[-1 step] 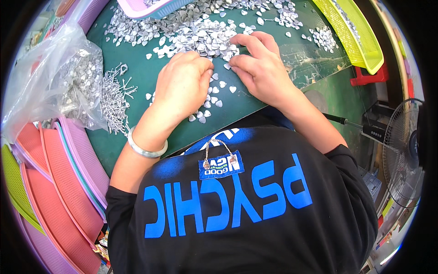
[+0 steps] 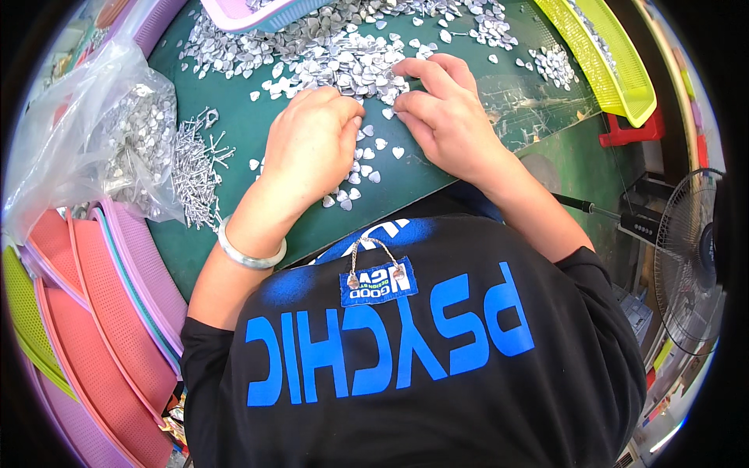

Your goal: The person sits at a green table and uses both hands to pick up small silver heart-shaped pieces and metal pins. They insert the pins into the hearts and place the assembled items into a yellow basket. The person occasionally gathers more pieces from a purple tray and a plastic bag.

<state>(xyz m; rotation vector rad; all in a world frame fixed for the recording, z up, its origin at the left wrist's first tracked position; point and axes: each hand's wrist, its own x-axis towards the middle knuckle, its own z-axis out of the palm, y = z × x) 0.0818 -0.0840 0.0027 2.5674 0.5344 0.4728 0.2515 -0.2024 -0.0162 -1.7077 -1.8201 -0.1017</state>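
Observation:
My left hand [image 2: 312, 140], a pale bangle [image 2: 251, 253] on its wrist, is closed with thumb and forefinger pressed together by the near edge of a pile of small silver heart-shaped metal pieces [image 2: 355, 66]. Whatever it pinches is hidden. On the pile's right side, my right hand [image 2: 446, 113] brings thumb and forefinger close together, while another finger reaches onto the hearts. Anything between those tips is too small to make out. Loose hearts [image 2: 363, 168] lie between the hands, and a single heart [image 2: 398, 152] sits apart below the right fingertips.
Left on the green tabletop [image 2: 406, 191] are a clear plastic bag [image 2: 78, 132] of metal pieces and a heap of silver pins [image 2: 195, 171]. Baskets surround it: pink-and-blue [image 2: 265, 19] at the back, yellow-green [image 2: 624, 86] at right, stacked pink ones [image 2: 101, 335] lower left. A fan [image 2: 686, 257] stands right.

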